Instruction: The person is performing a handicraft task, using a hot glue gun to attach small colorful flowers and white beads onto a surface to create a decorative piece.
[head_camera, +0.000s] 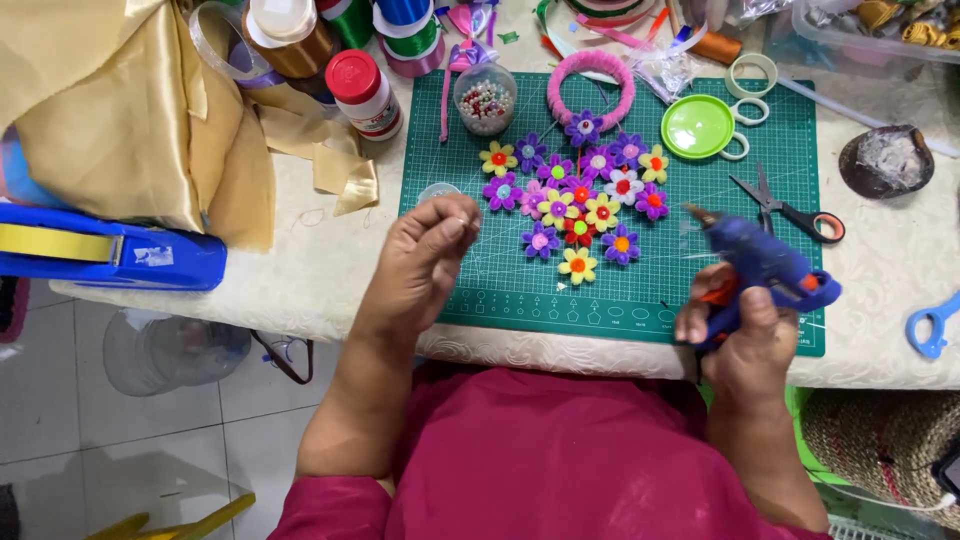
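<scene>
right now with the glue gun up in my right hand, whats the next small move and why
Probably bring the glue gun nozzle toward your pinched left hand: the nozzle points that way, apart from it. Whatever the fingers pinch is too small to tell.

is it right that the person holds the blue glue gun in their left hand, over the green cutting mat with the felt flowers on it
Not quite: the head view shows the blue glue gun in the right hand. The left hand pinches something too small to tell. The green cutting mat and felt flowers are as stated.
</scene>
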